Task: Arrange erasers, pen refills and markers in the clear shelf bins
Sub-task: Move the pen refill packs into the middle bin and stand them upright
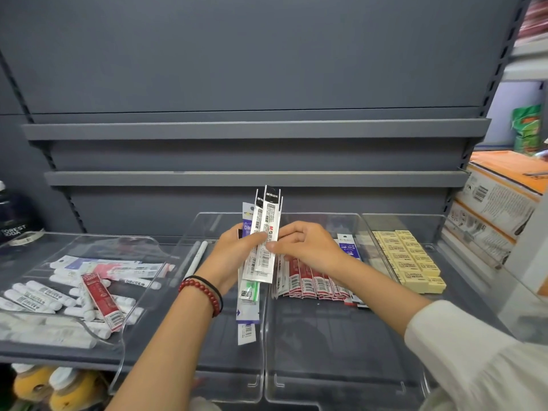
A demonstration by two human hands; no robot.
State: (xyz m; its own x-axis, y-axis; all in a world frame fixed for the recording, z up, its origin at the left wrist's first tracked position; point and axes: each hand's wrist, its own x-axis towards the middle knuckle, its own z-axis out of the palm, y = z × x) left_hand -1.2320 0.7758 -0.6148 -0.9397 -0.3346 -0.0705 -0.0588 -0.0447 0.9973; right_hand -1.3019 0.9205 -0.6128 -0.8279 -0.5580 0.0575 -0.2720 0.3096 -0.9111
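You are mid-sort with the pen refills. Your left hand [234, 250] grips a fanned bundle of flat, glossy refill packets [268, 215], held upright over the clear bins [341, 384]. Your right hand [308, 244] pinches the front white packet near its barcode. The next move is probably to slide that one free and lay it with its kind, and the slick sleeves may slip. Red packets [314, 281] lie overlapped just right, blocky pale erasers [409, 259] are stacked beyond them, and white tube markers [44, 298] are heaped far left.
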